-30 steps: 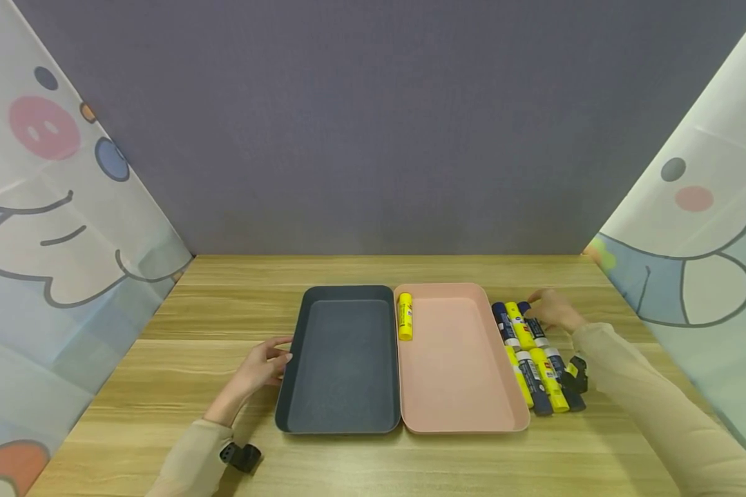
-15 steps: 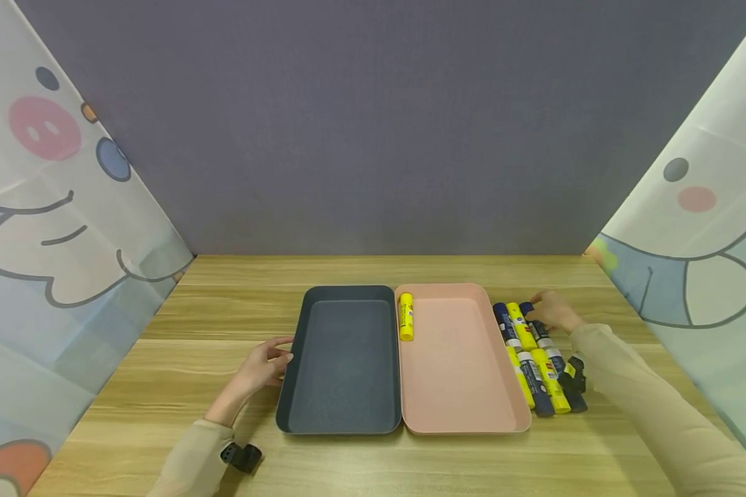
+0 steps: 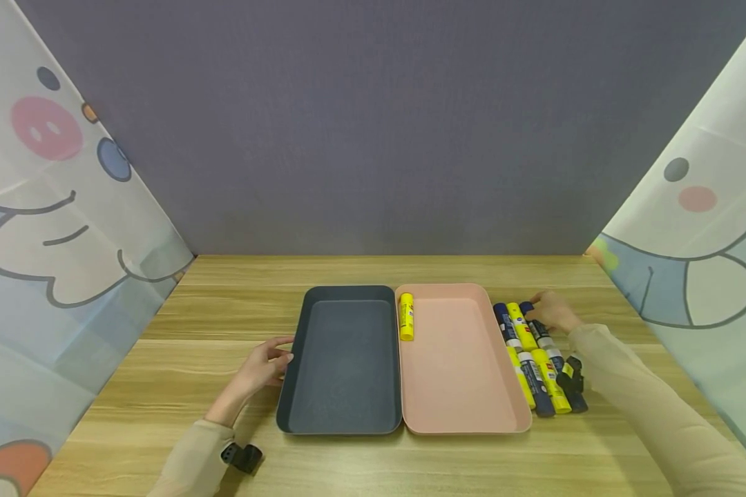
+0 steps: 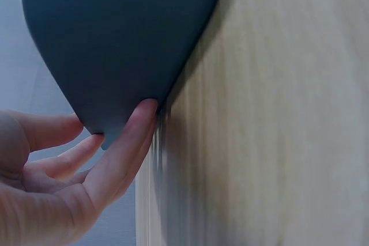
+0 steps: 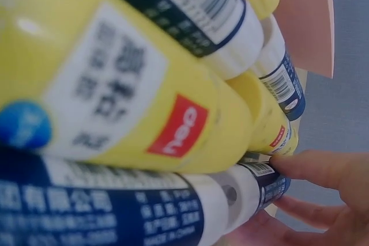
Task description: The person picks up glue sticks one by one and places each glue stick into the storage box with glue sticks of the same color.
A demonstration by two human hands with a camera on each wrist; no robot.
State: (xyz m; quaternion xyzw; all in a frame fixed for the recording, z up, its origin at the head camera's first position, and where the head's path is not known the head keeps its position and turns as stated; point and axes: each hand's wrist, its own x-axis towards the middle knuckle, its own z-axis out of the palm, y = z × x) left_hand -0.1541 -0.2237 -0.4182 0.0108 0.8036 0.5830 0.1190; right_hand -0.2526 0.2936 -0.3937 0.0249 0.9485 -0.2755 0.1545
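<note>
My right hand pinches a glue stick, dark blue with a white end, between thumb and fingers; it lies at the right end of the far row, toward the desk's right edge. My left hand rests at the left edge of the gray tray, fingers a little spread and fairly straight, the thumb tip at the rim and a fingertip against the outer wall. Beside the stick I hold, a yellow stick and then another blue stick fill out the far row, over to the pink tray's right edge. Just nearer me lies a second row of four: from the left, yellow, blue, yellow and blue, the last partly hidden under my black wrist camera. The pink tray stands against the gray tray's right edge, and one more yellow stick lies lengthwise in its far left corner, along the left wall. My sleeves are beige. A gray panel rises from the desk's far edge, with cartoon-printed sheets along the left and right edges.
</note>
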